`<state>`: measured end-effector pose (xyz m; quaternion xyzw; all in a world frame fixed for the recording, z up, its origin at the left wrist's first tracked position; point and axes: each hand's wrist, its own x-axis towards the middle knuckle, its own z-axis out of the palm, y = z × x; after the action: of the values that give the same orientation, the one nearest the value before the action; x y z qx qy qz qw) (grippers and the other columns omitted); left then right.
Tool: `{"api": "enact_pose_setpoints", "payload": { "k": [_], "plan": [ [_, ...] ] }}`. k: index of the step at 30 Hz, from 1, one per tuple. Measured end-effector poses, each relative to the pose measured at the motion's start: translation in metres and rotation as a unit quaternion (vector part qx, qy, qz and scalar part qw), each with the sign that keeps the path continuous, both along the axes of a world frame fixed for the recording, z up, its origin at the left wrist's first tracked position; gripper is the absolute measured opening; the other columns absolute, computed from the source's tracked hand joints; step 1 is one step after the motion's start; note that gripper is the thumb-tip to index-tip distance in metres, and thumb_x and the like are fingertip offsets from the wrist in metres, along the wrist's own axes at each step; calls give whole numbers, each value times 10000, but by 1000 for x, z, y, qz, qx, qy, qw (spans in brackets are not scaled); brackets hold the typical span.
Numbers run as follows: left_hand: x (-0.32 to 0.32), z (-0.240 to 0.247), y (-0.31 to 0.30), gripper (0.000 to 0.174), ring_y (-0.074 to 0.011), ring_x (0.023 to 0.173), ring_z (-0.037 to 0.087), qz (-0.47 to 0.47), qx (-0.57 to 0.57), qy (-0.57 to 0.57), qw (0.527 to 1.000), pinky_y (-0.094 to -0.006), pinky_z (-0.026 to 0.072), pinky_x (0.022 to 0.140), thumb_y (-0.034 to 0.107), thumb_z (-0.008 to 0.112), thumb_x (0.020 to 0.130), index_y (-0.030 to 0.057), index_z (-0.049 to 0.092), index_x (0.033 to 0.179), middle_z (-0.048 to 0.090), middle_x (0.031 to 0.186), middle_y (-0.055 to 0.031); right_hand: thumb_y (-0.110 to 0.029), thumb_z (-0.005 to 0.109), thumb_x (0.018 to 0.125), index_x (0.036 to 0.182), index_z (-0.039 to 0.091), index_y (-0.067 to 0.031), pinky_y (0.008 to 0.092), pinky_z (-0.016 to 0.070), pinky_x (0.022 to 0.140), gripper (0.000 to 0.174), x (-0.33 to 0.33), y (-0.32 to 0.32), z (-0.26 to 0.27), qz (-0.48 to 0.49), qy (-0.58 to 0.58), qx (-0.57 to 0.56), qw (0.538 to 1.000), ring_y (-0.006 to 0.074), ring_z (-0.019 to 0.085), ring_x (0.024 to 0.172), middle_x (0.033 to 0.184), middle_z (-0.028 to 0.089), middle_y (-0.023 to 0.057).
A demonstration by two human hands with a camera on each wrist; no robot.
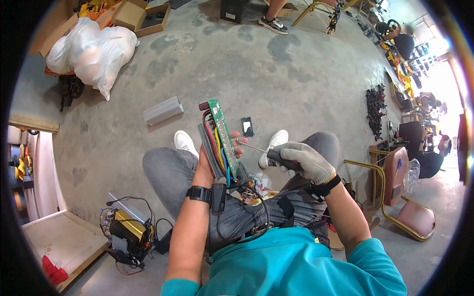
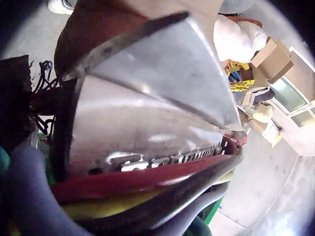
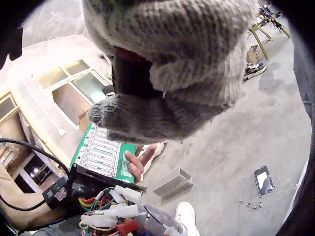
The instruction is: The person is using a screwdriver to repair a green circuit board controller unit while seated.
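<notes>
Right hand (image 1: pixel 307 160), in a ribbed glove (image 1: pixel 318 170), grips a slim-shafted screwdriver (image 1: pixel 282 159); left hand (image 1: pixel 240 146) clasps a flat green circuit board (image 1: pixel 222 134) in front of the lap (image 1: pixel 242 217), long axis pointing away from it.

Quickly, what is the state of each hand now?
Left hand: holding the long, flat green circuit board.
Right hand: holding the black-handled, thin-shafted metal screwdriver.

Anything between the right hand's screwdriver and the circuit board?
Yes: in the head view, fingers of the left hand poke out beside the green circuit board, between it and the tip of the screwdriver. Contact unclear.
</notes>
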<state>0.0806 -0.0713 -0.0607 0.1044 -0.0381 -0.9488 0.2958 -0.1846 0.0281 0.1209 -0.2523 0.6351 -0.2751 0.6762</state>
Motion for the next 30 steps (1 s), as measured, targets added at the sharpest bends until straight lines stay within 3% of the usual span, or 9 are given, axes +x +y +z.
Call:
{"api": "enact_pose_setpoints", "payload": {
  "k": [7, 15, 25, 27, 30],
  "plan": [
    [1, -4, 0, 856, -394, 1055, 755, -8, -9, 39, 999, -439, 631, 914, 626, 466, 1034, -133, 575, 1414, 605, 1397, -369, -186, 572, 1008, 1314, 688, 61, 227, 507, 691, 410, 6, 2, 10, -2, -14, 3, 1000, 58, 640, 794, 1030, 764, 46],
    [3, 1, -1, 905, -350, 1011, 764, -15, -34, -67, 997, -399, 621, 878, 683, 308, 1053, -101, 632, 1369, 657, 1368, -293, -208, 630, 984, 1268, 716, 51, 225, 466, 654, 394, 3, 8, 4, 18, 40, -18, 999, 61, 581, 757, 966, 722, 7],
    [3, 4, 0, 943, -352, 1014, 761, -15, -43, -102, 994, -400, 623, 869, 732, 334, 1025, -92, 609, 1394, 653, 1371, -281, -211, 705, 942, 1269, 718, 50, 246, 497, 713, 418, 13, 11, 16, 35, 93, -54, 994, 86, 628, 813, 940, 712, 19],
    [4, 5, -1, 808, -334, 1014, 751, -19, -41, -72, 996, -393, 619, 905, 590, 339, 1082, -96, 573, 1439, 620, 1431, -285, -202, 713, 938, 1274, 716, 46, 261, 516, 735, 418, 14, 11, 13, 63, 123, -75, 988, 95, 644, 828, 924, 713, 30],
    [5, 6, -1, 806, -330, 1009, 748, -19, -40, -73, 996, -387, 617, 903, 587, 327, 1087, -94, 574, 1441, 624, 1425, -284, -201, 715, 939, 1278, 710, 54, 274, 528, 746, 424, 16, 9, 11, 74, 133, -87, 984, 104, 650, 821, 909, 713, 43]
  ]
}}
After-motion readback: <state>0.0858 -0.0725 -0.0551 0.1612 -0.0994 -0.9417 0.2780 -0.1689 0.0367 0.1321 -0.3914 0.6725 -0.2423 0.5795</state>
